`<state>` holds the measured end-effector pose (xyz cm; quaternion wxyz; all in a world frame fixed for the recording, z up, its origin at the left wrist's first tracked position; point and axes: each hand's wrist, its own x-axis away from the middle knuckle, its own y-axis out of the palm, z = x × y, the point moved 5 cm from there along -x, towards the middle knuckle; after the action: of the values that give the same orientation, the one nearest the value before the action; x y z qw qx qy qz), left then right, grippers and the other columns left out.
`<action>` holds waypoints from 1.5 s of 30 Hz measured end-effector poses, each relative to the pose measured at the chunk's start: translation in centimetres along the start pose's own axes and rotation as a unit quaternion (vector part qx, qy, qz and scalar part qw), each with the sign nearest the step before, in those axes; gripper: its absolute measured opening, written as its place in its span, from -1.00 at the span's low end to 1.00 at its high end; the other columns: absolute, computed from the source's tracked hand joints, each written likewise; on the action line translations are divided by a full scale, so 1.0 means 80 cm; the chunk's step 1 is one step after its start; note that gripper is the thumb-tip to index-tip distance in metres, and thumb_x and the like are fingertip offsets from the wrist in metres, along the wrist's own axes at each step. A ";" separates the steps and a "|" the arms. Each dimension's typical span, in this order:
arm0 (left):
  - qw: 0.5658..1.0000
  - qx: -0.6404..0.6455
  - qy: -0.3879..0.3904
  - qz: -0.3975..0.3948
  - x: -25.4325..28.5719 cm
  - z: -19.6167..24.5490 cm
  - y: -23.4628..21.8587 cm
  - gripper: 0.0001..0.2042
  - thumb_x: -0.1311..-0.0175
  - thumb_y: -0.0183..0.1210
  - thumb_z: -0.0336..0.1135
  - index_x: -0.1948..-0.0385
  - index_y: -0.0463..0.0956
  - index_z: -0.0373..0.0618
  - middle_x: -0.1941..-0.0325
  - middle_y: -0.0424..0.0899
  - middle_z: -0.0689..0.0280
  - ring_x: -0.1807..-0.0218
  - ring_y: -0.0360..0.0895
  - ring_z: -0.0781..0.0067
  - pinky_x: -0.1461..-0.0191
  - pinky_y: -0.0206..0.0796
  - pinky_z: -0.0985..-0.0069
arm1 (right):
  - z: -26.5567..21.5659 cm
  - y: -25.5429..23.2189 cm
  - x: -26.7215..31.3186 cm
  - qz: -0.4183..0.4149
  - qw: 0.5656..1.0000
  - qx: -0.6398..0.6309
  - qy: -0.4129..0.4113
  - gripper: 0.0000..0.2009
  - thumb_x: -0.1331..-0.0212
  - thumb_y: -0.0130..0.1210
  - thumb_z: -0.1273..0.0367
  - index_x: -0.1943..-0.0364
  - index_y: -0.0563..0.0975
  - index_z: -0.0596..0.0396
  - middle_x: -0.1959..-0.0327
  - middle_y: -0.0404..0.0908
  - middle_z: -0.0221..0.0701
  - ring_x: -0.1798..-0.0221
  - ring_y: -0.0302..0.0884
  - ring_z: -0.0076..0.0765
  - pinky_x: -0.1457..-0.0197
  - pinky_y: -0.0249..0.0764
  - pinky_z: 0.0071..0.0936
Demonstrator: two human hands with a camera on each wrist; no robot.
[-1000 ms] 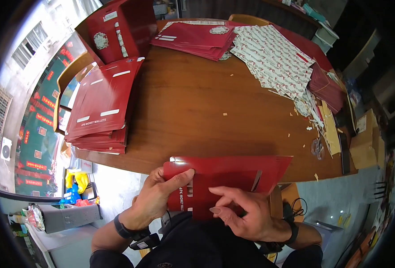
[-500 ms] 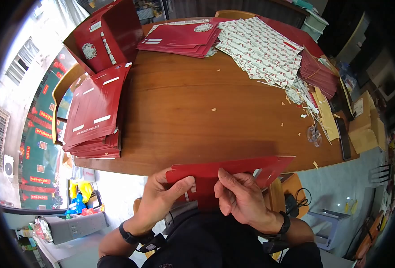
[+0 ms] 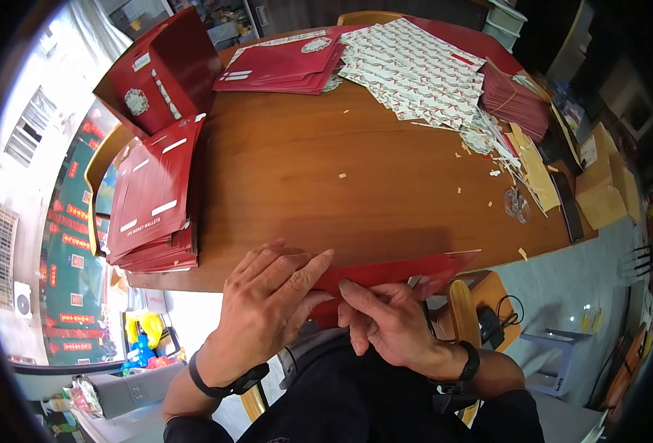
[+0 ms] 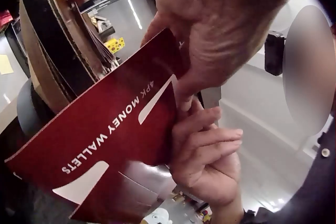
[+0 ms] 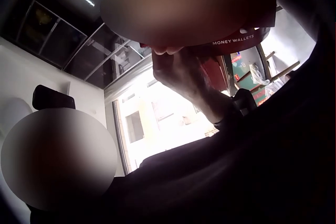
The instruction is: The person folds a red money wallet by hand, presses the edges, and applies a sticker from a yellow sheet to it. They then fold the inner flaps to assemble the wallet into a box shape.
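A red card sheet point(image 3: 385, 272) is held at the near table edge, seen almost edge-on in the head view. In the left wrist view its printed face point(image 4: 121, 124) reads "4PK MONEY WALLETS" and has white slots. The left hand point(image 3: 267, 303) grips its left end, fingers over the far side and thumb near the body. Close beside it, the right hand point(image 3: 396, 325) pinches the near edge with thumb and curled fingers. A pile of similar red sheets point(image 3: 153, 188) lies at the table's left.
The brown table point(image 3: 304, 148) bears more red sheets point(image 3: 282, 65) at the back and white patterned sheets point(image 3: 415, 70) at back right. Scissors point(image 3: 517, 205), a phone point(image 3: 567, 207) and paper scraps lie at the right. A folded red board point(image 3: 164, 74) stands back left.
The left hand has turned over the sheet's left end, its fingers now reaching across the top. From pointing fingers, the right hand has closed on the near edge. The sheet has tilted nearly edge-on.
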<state>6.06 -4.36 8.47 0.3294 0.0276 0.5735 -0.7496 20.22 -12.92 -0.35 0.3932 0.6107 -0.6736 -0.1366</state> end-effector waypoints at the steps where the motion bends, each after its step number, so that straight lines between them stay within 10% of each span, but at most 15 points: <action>1: 1.000 0.001 0.006 -0.003 -0.003 0.001 0.000 -0.44 -0.02 0.52 -0.30 -0.16 0.67 -0.15 0.04 0.75 0.19 -0.06 0.68 0.10 -0.30 0.51 0.05 | -0.001 -0.002 0.000 0.003 1.000 -0.004 -0.005 -0.71 -0.58 0.16 0.27 0.20 0.71 0.24 0.40 0.73 -0.29 0.65 0.58 -0.44 0.60 0.53 -0.50; 24: 0.999 -0.021 0.024 -0.017 -0.011 0.008 0.005 -0.46 -0.15 0.48 -0.29 -0.19 0.63 -0.28 0.08 0.80 0.10 0.16 0.80 0.10 0.10 0.66 0.26 | -0.029 -0.003 0.002 -0.008 0.978 0.138 -0.156 -0.73 -0.57 0.18 0.30 0.13 0.73 0.30 0.35 0.77 -0.27 0.61 0.60 -0.57 0.58 0.48 -0.60; 43: 0.999 -0.039 0.006 0.000 -0.012 -0.008 0.006 -0.53 -0.16 0.48 -0.31 -0.13 0.68 -0.23 0.25 0.79 0.21 0.30 0.78 0.21 0.24 0.61 0.33 | -0.046 0.005 0.010 -0.040 0.982 0.177 -0.060 -0.73 -0.56 0.18 0.32 -0.03 0.70 0.30 0.31 0.78 -0.26 0.56 0.62 -0.58 0.47 0.56 -0.60; 45: 0.999 -0.044 -0.003 -0.005 -0.011 -0.013 0.005 -0.56 -0.15 0.49 -0.30 -0.10 0.70 -0.20 0.26 0.80 0.22 0.30 0.78 0.23 0.26 0.59 0.33 | -0.056 0.003 0.019 -0.001 0.902 0.414 -0.121 -0.76 -0.46 0.27 0.36 -0.06 0.70 0.22 0.26 0.77 -0.29 0.50 0.67 -0.53 0.44 0.60 -0.56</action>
<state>6.61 -3.11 8.15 0.3286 0.0082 0.6050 -0.7252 23.25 -12.94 3.28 0.0201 0.6976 -0.7115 0.0817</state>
